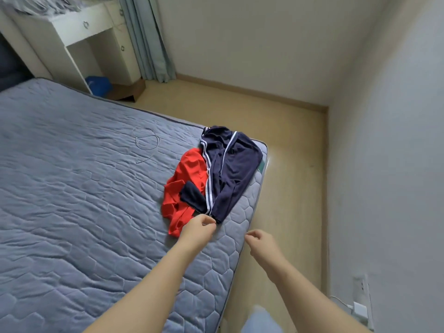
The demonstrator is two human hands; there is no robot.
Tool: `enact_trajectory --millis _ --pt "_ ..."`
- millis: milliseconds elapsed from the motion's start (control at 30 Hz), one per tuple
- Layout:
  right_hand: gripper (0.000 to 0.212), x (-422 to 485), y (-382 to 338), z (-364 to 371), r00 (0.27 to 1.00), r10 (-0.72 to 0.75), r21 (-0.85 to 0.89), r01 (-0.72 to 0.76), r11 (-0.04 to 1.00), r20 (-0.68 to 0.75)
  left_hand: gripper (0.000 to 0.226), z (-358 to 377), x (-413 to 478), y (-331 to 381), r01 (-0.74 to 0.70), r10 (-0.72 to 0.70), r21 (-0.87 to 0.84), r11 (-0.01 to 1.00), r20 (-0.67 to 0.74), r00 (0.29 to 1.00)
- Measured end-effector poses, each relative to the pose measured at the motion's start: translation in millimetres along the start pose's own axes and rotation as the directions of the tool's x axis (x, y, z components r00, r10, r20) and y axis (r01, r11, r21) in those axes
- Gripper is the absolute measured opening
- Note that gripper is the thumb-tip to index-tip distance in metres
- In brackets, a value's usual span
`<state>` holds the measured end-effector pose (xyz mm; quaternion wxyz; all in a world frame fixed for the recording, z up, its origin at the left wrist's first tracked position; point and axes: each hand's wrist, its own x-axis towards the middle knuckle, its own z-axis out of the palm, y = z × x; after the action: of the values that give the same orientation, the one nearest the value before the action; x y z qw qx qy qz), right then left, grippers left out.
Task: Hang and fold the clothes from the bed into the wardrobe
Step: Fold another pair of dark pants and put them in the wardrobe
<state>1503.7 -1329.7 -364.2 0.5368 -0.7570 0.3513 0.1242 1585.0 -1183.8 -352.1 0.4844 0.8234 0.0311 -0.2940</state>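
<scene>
Left fingers (209,221) at navy trousers (230,164) cuff, grip unclear, right fingers (251,235) loosely curled, empty, red garment (189,174) beside, on bed (72,188)

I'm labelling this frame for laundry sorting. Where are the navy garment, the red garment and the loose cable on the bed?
navy garment (236,164): head view, its broad middle panel.
red garment (189,169): head view, upper part beside the white stripes.
cable (158,140): head view, right side of its loop.

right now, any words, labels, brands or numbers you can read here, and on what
None can be read.
Navy blue garment with white stripes: no print shows.
Red fabric garment: no print shows.
Blue object under the white desk: pale mark, too blurred to read.
</scene>
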Motion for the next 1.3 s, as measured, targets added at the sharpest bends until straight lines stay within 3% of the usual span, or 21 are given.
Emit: enact_trajectory --millis 333,467,700,900,1033,1133,1200,1300 --pt "0.021 162 -75 -29 0.981 -0.052 -0.175 0.086 0.981 0.188 0.020 -4 144 37 0.138 -0.168 -0.172 0.975 -0.174 0.970" --pt "0.018 244 -102 -47 0.954 -0.022 -0.330 0.124 0.936 0.298 0.022 10 202 58 0.192 -0.247 -0.220 0.956 -0.262 0.933" --pt "0.016 355 -106 -45 0.877 0.073 -0.447 0.170 0.878 0.476 0.024 38 277 55 0.379 -0.461 -0.289 0.879 -0.313 0.831" --pt "0.021 455 -66 -24 0.864 0.169 -0.605 0.181 0.775 0.474 0.016 69 349 17 0.511 -0.493 -0.043 0.859 -0.340 0.801" --pt "0.025 501 -37 -6 0.877 0.161 -0.642 0.195 0.742 0.452 0.040 97 394 -16 0.498 -0.425 0.161 0.852 -0.343 0.838" --pt "0.040 534 -18 3 0.889 0.121 -0.670 0.238 0.703 0.442 0.066 115 425 -35 0.467 -0.363 0.368 0.804 -0.318 0.876" --pt "0.050 555 -8 0 0.901 0.078 -0.725 0.288 0.626 0.426 0.083 125 442 -46 0.478 -0.392 0.442 0.759 -0.275 0.878" --pt "0.065 583 0 -12 0.940 0.070 -0.814 0.251 0.524 0.334 0.094 130 459 -63 0.515 -0.478 0.441 0.735 -0.203 0.855"
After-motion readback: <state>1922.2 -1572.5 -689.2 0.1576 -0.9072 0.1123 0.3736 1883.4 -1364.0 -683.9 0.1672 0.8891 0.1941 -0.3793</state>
